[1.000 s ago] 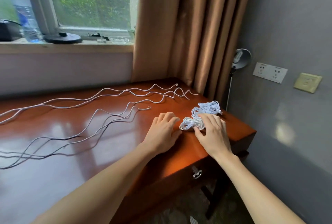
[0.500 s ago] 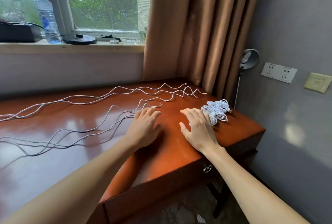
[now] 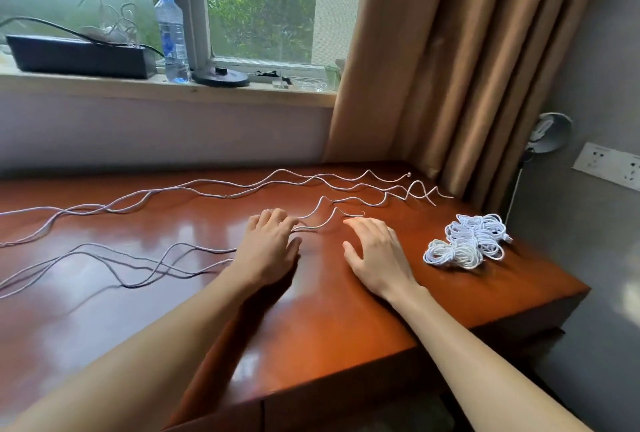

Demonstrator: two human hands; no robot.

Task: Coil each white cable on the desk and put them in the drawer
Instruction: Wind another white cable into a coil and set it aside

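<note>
Item: long loose white cables (image 3: 114,207), uncoiled, are lying in wavy strands on the glossy reddish-brown wooden surface (image 3: 329,320), running from its left edge toward the far right corner.

Item: two coiled white cable bundles are sitting near the right edge, touching each other. The smaller bundle (image 3: 452,254) is lying nearer, the larger bundle (image 3: 479,232) just behind it.

Item: left hand (image 3: 266,251) is resting palm down across the nearer strands, fingers relaxed, their tips touching a strand and gripping nothing.

Item: right hand (image 3: 374,251) is lying flat beside it, fingers spread and released, between the left hand and the bundles, apart from both.

Item: clear plastic water bottle (image 3: 171,36) and black rectangular box (image 3: 79,57) are standing on the windowsill (image 3: 138,87). A brown curtain (image 3: 450,61) is hanging behind the far right corner.
</note>
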